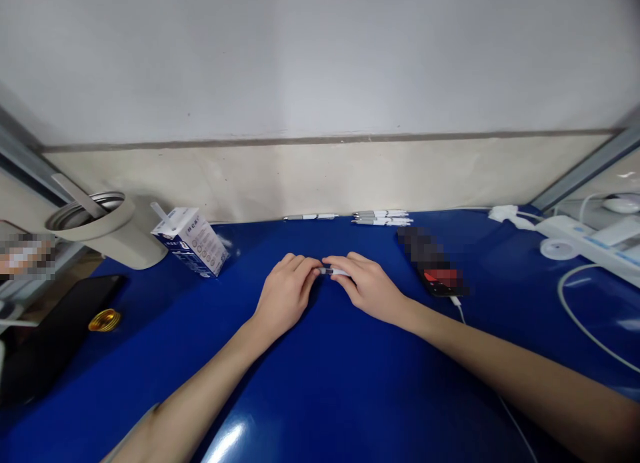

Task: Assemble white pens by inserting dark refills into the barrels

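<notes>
A white pen [341, 272] with a dark grip section lies level between my two hands, just above or on the blue tabletop. My left hand [289, 286] pinches its dark end between thumb and fingers. The white barrel is gripped by my right hand [373, 286], whose fingers cover much of it. Behind the hands, one white pen [313, 217] lies along the wall. To its right rests a small bunch of similar white pens [383, 218], side by side.
On the left stand a drink carton [193, 239] with a straw and a beige cup [120, 233]. Gold rings [105, 320] lie near a black object [65, 329]. At right are a phone [433, 263] on a charging cable and a white power strip [595, 246]. A wall closes the back.
</notes>
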The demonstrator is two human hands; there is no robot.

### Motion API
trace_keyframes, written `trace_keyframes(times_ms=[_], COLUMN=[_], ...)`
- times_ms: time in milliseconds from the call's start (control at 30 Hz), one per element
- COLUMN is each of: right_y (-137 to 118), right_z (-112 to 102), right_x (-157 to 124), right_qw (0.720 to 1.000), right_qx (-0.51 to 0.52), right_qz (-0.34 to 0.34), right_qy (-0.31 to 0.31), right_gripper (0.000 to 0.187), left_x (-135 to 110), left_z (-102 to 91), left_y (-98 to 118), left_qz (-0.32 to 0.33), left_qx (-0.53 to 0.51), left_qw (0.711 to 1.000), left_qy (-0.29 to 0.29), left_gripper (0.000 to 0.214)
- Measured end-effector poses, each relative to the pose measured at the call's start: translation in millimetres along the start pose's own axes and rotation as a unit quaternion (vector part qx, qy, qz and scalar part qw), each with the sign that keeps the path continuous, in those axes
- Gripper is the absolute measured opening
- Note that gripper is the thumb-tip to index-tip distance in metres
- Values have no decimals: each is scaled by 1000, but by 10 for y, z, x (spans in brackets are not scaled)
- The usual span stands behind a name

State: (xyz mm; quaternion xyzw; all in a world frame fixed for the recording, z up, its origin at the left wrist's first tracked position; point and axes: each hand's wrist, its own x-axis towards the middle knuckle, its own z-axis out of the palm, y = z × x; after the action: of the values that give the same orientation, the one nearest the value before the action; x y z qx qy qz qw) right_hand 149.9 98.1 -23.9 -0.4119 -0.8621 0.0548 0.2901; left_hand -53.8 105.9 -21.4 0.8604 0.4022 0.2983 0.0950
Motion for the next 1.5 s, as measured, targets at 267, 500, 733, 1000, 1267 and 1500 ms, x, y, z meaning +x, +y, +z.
trace_keyframes(times_ms=[267, 500, 733, 1000, 1267, 1500], right_y=[14, -14, -60, -53, -9, -29], right_z=[-9, -8, -42, -37, -6, -21], right_x=[-23, -23, -33, -16, -21, 7], right_qw=[1000, 999, 996, 998, 997, 994], right_qx=[7, -2, -37, -31, 27, 75], right_qz=[-2, -49, -83, -32, -61, -59], right_qy=[-5, -1, -18, -40, 31, 51], right_gripper=[27, 26, 29, 20, 12, 10], left_x=[-23, -2, 35, -16, -53, -80], left_z=[-7, -14, -100, -18, 23, 11], left_y=[1, 6, 106, 87, 106, 99], left_qz=[-45, -84, -130, -129, -59, -52], left_qx=[3, -18, -115, -48, 35, 6], left_qw=[998, 994, 981, 988, 997, 998], left_qy=[-44, -70, -87, -71, -45, -22], left_gripper=[34, 39, 44, 41, 37, 33])
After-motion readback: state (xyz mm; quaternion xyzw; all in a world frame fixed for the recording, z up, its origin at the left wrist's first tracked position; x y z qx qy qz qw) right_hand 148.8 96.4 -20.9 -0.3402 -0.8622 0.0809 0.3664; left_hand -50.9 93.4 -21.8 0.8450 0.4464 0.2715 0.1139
